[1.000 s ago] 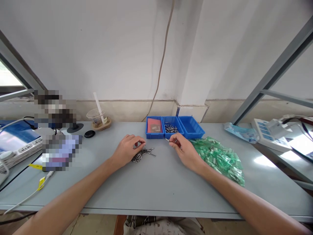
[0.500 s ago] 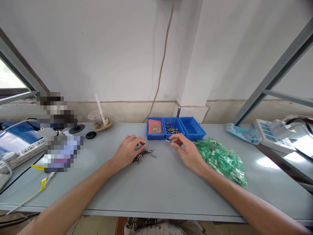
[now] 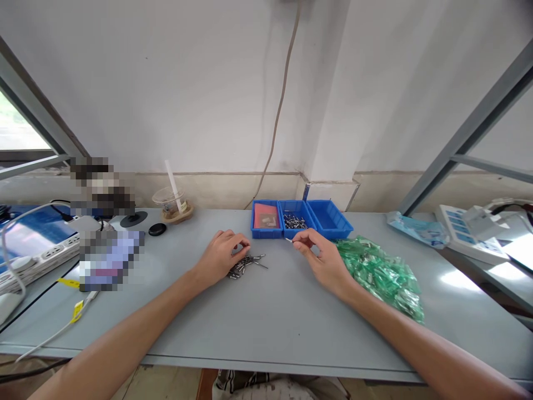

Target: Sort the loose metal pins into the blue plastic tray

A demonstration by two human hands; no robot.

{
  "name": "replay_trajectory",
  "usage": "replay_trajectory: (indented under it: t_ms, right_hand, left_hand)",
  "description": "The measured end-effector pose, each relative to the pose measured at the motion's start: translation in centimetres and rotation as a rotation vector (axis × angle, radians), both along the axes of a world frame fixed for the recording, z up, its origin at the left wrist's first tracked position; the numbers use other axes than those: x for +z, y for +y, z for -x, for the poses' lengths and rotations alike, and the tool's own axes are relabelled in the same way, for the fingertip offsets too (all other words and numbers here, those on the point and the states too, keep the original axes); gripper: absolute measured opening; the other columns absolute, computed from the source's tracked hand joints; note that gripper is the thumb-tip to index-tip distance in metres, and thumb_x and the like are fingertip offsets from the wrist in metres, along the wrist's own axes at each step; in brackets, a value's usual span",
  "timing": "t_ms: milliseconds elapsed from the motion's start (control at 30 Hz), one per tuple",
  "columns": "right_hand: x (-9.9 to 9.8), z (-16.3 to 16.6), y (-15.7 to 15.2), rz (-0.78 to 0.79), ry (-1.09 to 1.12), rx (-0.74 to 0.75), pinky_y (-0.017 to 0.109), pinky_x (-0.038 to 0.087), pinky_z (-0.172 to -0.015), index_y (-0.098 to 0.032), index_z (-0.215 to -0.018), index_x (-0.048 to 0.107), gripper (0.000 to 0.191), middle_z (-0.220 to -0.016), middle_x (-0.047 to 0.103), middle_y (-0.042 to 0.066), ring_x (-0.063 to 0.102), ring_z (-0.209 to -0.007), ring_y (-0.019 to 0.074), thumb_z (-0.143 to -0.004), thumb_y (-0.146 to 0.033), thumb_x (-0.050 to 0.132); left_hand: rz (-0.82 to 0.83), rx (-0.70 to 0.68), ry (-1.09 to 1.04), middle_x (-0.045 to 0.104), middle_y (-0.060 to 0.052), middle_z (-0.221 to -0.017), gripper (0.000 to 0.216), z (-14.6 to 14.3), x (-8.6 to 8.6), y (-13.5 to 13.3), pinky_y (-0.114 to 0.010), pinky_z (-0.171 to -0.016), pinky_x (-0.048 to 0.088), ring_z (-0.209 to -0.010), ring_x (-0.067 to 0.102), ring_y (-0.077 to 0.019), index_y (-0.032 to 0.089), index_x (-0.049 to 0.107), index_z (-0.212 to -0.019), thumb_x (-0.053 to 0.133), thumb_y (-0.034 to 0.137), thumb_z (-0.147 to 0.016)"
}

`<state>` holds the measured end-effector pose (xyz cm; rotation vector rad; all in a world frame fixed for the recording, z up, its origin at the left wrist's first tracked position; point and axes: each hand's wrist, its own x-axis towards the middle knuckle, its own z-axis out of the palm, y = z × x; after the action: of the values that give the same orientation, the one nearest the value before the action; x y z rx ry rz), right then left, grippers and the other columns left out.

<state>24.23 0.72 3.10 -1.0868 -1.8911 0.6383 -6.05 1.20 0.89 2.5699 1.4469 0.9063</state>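
Note:
My left hand rests on the table beside a loose pile of small metal pins, thin-stemmed like rivets. Its thumb and index finger are curled together in a pinch over the pile; whatever lies between them is too small to make out. My right hand pinches one small metal pin, whose pale tip points left. This hand is just in front of the middle blue bin, which contains many similar pins. To its left, a joined blue bin holds a reddish packet.
A third blue bin adjoins on the right. Beside my right forearm lies a crumpled green plastic bag. On the left are a phone, a round black lid, a cup with a straw and power strips. A blue packet lies right.
The whole view has shifted slightly. My right thumb and fingers have drawn closer together around the pin. My left hand keeps its pinch by the pile.

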Motion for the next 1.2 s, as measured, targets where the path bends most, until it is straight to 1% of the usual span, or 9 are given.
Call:
replay_trajectory:
  t_ms: [133,233,400,533,700,833,967,1067,1200]
  right_hand:
    - [0.1,0.0,0.0,-0.012,0.005,0.010,0.034,0.048,-0.081,-0.026,-0.102,0.065,0.018,-0.097,0.068,0.003,0.061,-0.092,0.0223,-0.107,-0.038,0.052]
    - [0.0,0.0,0.0,-0.005,-0.002,0.013,0.033,0.047,-0.079,-0.026,-0.104,0.065,0.018,-0.094,0.069,0.002,0.063,-0.092,0.0222,-0.107,-0.038,0.052]
    - [-0.1,0.1,0.0,0.022,0.004,0.005,0.031,0.047,-0.075,-0.027,-0.107,0.067,0.017,-0.096,0.069,0.002,0.063,-0.092,0.0213,-0.106,-0.039,0.055]
    - [-0.3,0.1,0.1,0.057,0.006,0.008,0.032,0.049,-0.076,-0.028,-0.112,0.069,0.016,-0.099,0.071,0.003,0.065,-0.093,0.0216,-0.102,-0.037,0.061]
    - [-0.3,0.1,0.4,0.027,-0.003,0.020,0.034,0.051,-0.083,-0.027,-0.099,0.072,0.009,-0.095,0.069,0.002,0.064,-0.086,0.0200,-0.098,-0.034,0.068]
    - [-0.5,-0.1,0.6,0.072,-0.014,0.003,0.033,0.047,-0.073,-0.025,-0.098,0.069,0.020,-0.092,0.069,0.003,0.063,-0.087,0.0213,-0.104,-0.041,0.057]
    - [-1.0,-0.3,1.0,0.145,0.023,0.027,0.033,0.046,-0.074,-0.024,-0.095,0.065,0.033,-0.088,0.068,0.003,0.062,-0.083,0.0206,-0.109,-0.045,0.045]
    - [-1.2,-0.2,1.4,0.189,0.091,0.071,0.033,0.047,-0.075,-0.023,-0.096,0.063,0.032,-0.083,0.064,0.002,0.059,-0.080,0.0198,-0.108,-0.047,0.044]
    - [-1.3,0.0,1.5,0.261,0.171,0.111,0.033,0.047,-0.072,-0.023,-0.101,0.061,0.025,-0.086,0.063,0.002,0.055,-0.076,0.0182,-0.105,-0.046,0.051]
  left_hand:
    - [-0.001,0.004,0.002,0.070,0.000,-0.088,0.013,0.1,-0.1,0.1,-0.036,-0.085,0.043,-0.081,0.060,-0.0197,0.024,0.067,-0.098,0.058,0.030,-0.106]
    - [0.049,-0.018,0.019,0.070,0.001,-0.088,0.014,0.1,-0.2,0.2,-0.037,-0.086,0.041,-0.080,0.061,-0.0187,0.023,0.066,-0.098,0.057,0.030,-0.107]
    - [0.041,0.015,0.007,0.069,0.002,-0.087,0.013,0.1,-0.1,0.1,-0.037,-0.090,0.040,-0.080,0.061,-0.0179,0.024,0.067,-0.100,0.058,0.030,-0.107]
    - [0.116,-0.016,0.020,0.068,0.003,-0.085,0.013,0.0,0.0,0.0,-0.036,-0.089,0.040,-0.079,0.061,-0.0176,0.024,0.066,-0.103,0.056,0.031,-0.108]
    - [0.122,-0.025,0.035,0.069,0.002,-0.087,0.016,-0.1,0.1,0.0,-0.037,-0.091,0.039,-0.082,0.062,-0.0188,0.024,0.066,-0.104,0.054,0.033,-0.108]
    - [0.126,-0.020,0.026,0.072,0.002,-0.090,0.017,-0.1,0.1,0.0,-0.037,-0.092,0.039,-0.084,0.063,-0.0190,0.024,0.067,-0.103,0.054,0.034,-0.108]
    - [0.136,-0.019,0.015,0.074,0.002,-0.095,0.017,-0.1,0.1,0.0,-0.038,-0.091,0.038,-0.086,0.063,-0.0191,0.024,0.069,-0.102,0.056,0.034,-0.108]
    - [0.145,-0.011,0.019,0.076,0.001,-0.097,0.019,-0.2,0.2,0.1,-0.038,-0.089,0.037,-0.086,0.063,-0.0195,0.024,0.070,-0.102,0.056,0.034,-0.108]
    - [0.134,-0.009,0.029,0.076,0.001,-0.098,0.020,-0.1,0.2,0.2,-0.038,-0.089,0.037,-0.087,0.063,-0.0204,0.024,0.071,-0.102,0.056,0.035,-0.108]
